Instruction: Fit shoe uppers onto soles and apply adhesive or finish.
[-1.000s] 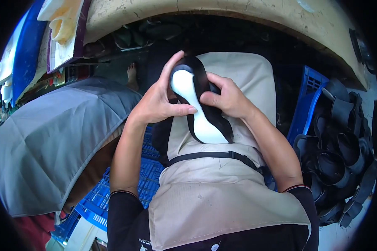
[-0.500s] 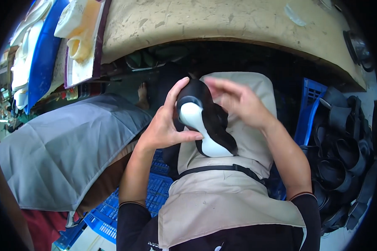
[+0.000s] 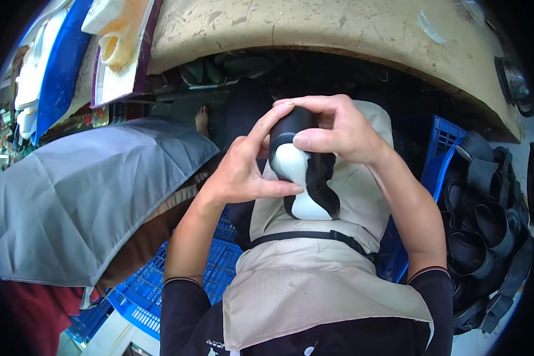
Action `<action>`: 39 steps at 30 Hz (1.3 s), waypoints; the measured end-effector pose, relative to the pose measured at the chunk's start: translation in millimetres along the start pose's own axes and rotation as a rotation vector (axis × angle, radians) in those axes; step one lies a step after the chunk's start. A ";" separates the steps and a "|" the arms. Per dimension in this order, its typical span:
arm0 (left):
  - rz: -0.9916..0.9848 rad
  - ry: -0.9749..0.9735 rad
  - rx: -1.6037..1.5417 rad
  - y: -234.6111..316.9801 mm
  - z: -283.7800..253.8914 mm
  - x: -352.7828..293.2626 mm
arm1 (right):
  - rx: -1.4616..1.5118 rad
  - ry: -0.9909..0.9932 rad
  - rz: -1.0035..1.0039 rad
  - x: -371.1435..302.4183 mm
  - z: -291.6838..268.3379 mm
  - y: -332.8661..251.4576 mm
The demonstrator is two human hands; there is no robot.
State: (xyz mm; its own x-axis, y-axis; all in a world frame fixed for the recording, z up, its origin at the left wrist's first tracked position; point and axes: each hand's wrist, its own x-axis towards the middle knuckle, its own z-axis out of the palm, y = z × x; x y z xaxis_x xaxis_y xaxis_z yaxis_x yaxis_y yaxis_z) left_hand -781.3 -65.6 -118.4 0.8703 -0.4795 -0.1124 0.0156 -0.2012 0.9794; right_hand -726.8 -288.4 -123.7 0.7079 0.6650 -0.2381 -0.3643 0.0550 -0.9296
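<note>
A white foot-shaped shoe last lies over my lap with a black sandal upper fitted on it. The wide black band of the upper crosses the far end of the last, and a black strip runs down its right side. My left hand grips the left side, its thumb on the white surface and its fingers reaching up to the band. From the right, my right hand closes over the far end, thumb pressed near the band's lower edge. The upper's underside is hidden.
A blue crate on the right holds several black sandal uppers. A worn beige worktable curves across the far side. Left are a grey-aproned person's lap, white lasts in a blue tray, and a stained tray.
My right hand, blurred and apart before, has come in onto the far end of the last and gripped the band. The last has shifted slightly right in view.
</note>
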 end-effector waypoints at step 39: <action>-0.220 0.351 0.066 -115.9 91.7 -58.3 | -0.527 0.112 -0.046 -94.7 34.1 157.5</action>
State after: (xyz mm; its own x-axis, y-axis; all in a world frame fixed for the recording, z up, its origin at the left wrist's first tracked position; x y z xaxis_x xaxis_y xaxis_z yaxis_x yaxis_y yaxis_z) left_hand -879.0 -92.7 -240.8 0.9649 -0.1012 -0.2421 0.1977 -0.3264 0.9243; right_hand -871.9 -317.3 -238.0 0.7868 0.5855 -0.1951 0.0014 -0.3179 -0.9481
